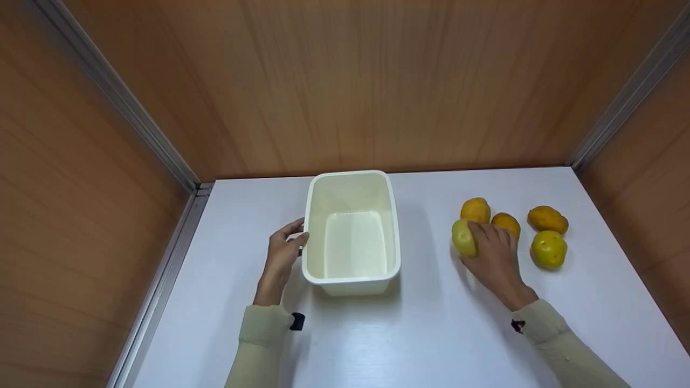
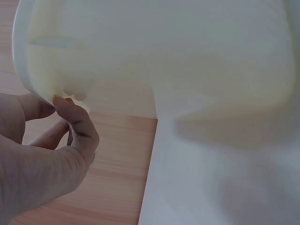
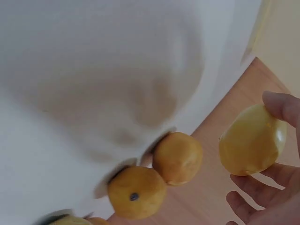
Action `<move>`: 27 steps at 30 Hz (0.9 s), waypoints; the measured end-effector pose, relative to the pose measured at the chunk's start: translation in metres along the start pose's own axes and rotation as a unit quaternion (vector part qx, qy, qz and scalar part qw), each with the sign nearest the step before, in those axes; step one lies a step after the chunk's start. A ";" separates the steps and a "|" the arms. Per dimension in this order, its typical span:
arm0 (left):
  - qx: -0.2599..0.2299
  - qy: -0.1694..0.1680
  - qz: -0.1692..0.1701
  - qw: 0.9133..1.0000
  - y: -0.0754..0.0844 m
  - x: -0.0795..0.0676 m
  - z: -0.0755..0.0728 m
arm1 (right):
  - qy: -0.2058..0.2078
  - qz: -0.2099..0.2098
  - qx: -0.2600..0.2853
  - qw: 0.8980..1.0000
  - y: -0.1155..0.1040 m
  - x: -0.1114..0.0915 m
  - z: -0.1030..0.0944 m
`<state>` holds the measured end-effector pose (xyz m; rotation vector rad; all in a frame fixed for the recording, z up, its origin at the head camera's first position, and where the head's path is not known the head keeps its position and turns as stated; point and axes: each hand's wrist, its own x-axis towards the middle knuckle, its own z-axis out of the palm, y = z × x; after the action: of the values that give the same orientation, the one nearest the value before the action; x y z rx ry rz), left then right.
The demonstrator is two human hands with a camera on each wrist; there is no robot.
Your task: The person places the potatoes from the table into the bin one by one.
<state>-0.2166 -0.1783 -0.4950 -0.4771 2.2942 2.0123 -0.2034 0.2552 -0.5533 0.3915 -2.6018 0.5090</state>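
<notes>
A cream plastic tub [image 1: 353, 279] stands upright, its inside bare. At its left side my left hand [image 1: 281, 253] pinches the rim; the left wrist view shows the bent fingers [image 2: 77, 124] at the tub's edge [image 2: 19, 56]. My right hand [image 1: 493, 258] grips a smooth yellow-green fruit [image 1: 463, 237] between thumb and fingers. In the right wrist view this fruit [image 3: 253, 140] hangs apart from two orange-yellow fruits [image 3: 178, 158]. From the head, those orange-yellow fruits [image 1: 476, 209] appear just beyond the hand, one partly covered by it.
Right of the right hand lie an oblong orange-yellow fruit [image 1: 547, 219] and a lumpy yellow-green fruit [image 1: 549, 250]. The white table [image 1: 356, 345] is bounded by a wood panel [image 1: 345, 86] at the back and further panels at both sides.
</notes>
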 end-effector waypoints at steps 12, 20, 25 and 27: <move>-0.009 -0.004 0.000 1.000 0.001 0.000 0.001 | -0.007 -0.029 0.003 1.000 -0.019 0.021 -0.002; -0.011 -0.001 -0.002 1.000 0.001 -0.001 0.001 | -0.022 -0.042 -0.013 0.999 -0.030 0.032 -0.004; 0.001 0.007 -0.012 1.000 0.002 -0.001 0.002 | -0.038 -0.043 -0.028 0.998 -0.037 0.038 -0.006; 0.003 0.007 -0.012 1.000 0.001 -0.001 0.002 | -0.040 -0.047 -0.033 0.998 -0.039 0.040 -0.006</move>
<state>-0.2164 -0.1757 -0.4937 -0.5173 2.2905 1.9976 -0.2217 0.2155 -0.5182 0.5196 -2.6546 0.3806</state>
